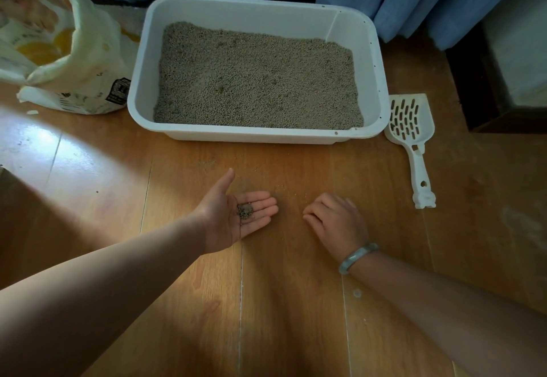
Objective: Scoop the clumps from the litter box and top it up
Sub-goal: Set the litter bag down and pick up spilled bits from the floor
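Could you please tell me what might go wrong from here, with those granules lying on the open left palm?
1. The granules sit loose on the flat left hand; tilting it on the way to the litter box could scatter them over the floor.
2. The right hand curls its fingers against the floor; small specks nearby may be missed.
3. The litter bag leans beside the box and might slump over.

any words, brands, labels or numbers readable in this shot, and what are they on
Litter bag: rows of print, too blurred to read.
Black label low on the bag's side: pale print, too small to read.
Litter box: no text visible.
Scoop: no text visible.
Nothing in this view can be quoted.
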{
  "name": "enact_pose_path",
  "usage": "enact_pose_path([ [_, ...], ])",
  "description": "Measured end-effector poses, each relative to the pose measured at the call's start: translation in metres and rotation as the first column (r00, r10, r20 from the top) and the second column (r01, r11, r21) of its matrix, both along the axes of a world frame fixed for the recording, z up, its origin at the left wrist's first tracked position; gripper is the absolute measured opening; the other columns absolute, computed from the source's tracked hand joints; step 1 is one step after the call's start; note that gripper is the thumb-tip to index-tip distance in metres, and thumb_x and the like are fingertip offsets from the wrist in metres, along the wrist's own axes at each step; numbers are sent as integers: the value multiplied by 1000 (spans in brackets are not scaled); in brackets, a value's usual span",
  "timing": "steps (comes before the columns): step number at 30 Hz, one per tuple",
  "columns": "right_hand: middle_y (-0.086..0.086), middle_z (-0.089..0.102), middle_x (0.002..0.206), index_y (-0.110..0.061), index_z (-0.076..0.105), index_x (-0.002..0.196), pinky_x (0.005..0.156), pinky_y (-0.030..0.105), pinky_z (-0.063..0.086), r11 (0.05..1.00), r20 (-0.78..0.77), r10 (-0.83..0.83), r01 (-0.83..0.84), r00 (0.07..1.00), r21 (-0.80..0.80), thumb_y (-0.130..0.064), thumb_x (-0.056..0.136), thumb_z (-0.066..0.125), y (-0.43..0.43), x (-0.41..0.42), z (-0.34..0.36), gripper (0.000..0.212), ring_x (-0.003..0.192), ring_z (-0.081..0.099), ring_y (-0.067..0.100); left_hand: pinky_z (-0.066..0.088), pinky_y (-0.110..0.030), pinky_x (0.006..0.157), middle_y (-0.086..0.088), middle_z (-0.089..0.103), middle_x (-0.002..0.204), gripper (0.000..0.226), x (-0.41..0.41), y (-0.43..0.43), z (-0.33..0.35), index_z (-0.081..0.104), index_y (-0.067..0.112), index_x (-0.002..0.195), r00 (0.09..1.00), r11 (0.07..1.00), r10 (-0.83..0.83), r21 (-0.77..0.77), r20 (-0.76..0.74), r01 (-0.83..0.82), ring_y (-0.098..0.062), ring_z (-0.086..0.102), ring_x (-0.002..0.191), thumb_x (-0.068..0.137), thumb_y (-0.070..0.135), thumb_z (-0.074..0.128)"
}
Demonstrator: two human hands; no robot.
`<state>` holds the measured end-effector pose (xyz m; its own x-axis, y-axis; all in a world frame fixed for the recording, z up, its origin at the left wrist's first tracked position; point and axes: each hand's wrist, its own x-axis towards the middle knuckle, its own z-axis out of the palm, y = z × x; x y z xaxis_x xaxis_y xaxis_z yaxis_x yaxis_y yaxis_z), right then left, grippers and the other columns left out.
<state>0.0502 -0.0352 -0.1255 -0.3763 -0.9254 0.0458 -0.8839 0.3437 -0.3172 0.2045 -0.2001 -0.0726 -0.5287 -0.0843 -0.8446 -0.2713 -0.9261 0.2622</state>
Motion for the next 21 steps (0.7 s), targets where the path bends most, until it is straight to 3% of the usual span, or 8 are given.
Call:
enact_pose_path([
  [3,-5,57,80,-21,65,79,66,27,40,999,-16,-20,20,1000,27,-32,88,46,-4,0,-3,24,70,56,13,57,-33,82,-17,68,112,77,0,0,-1,58,-1,117,1000,1000,2,6,0,-2,-25,67,103,91,65,29],
  [8,2,59,84,-16,64,81,70,32,45,985,-8,-168,169,986,46,-23,87,62,-11,-9,4,9,73,57,17,56,-33,83,-17,68,113,78,2,-2,-2,57,-1,118,1000,1000,-4,-1,0,4,-25,67,104,91,66,29],
  [13,-2,58,77,-18,66,77,66,28,41,997,-71,-81,82,994,3,-19,81,69,-18,-10,4,5,67,57,14,54,-34,85,-17,68,112,78,3,-2,-2,57,-1,118,1000,1000,-7,-4,4,7,-25,67,103,91,66,28],
  [21,1,56,81,-15,62,82,65,32,45,997,-138,24,-13,990,77,-23,87,57,-23,-9,-3,10,67,56,17,56,-33,84,-17,68,112,77,6,-5,-1,58,-1,116,1000,1000,-1,-5,10,1,-25,67,103,91,66,29],
])
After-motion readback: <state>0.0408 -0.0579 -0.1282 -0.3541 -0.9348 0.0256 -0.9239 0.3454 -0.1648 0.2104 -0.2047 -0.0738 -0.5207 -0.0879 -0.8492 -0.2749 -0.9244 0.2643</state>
